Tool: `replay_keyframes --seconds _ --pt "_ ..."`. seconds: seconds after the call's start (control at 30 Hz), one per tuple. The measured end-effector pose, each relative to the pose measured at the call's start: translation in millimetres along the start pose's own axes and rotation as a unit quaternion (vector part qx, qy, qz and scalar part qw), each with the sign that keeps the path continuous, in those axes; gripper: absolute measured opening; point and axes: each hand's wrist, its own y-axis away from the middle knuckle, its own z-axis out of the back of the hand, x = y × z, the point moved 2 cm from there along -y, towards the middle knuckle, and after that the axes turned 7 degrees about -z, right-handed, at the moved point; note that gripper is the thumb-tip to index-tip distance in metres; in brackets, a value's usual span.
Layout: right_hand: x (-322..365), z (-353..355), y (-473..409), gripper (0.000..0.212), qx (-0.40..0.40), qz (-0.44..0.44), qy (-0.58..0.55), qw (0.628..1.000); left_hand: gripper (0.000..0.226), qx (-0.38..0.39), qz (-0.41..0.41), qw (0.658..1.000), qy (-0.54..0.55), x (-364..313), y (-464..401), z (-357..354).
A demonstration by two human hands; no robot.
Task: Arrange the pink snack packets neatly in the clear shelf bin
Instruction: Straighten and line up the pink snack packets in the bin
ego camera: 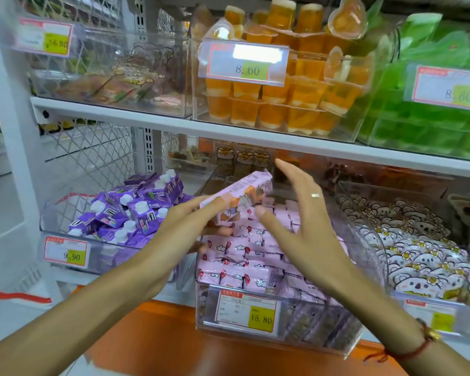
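Packet (238, 194), long axis tilted up to your right, pinched by your left hand (179, 226) above the bin (282, 340); your right hand (304, 218) hovers beside it, fingers spread.

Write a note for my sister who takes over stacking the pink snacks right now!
Left hand: holds one pink snack packet lifted above the clear shelf bin.
Right hand: open, fingers straight, beside that packet, holding nothing.
Bin: the one with the 15.80 price tag, between the purple cartons and the bear-print packets.
Done: many pink packets already lie in rows inside.
Left: set the lifted packet in and straighten the rest.
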Motion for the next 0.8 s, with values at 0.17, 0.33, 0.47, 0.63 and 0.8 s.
replay_keyframes --seconds 0.17,0.33,0.47,0.63,0.8 --pt "0 -13 3 0.045 0.024 0.110 0.172 0.979 0.037 0.021 -0.014 0.999 -0.043 -3 -1 -3" --pt "-12 -17 1 0.035 0.103 -0.032 -0.044 0.993 0.039 0.040 -0.079 0.992 -0.093 -4 -2 2" --pt "-17 -21 -1 0.041 0.111 -0.095 -0.157 0.977 0.027 0.053 -0.159 0.982 -0.090 1 1 2" --pt "-18 -14 -2 0.039 0.127 -0.062 -0.183 0.973 0.029 0.046 -0.213 0.973 -0.078 -3 2 -1" --pt "-38 6 -23 0.030 -0.012 -0.127 -0.185 0.974 0.026 -0.049 -0.181 0.972 -0.143 12 -8 19"
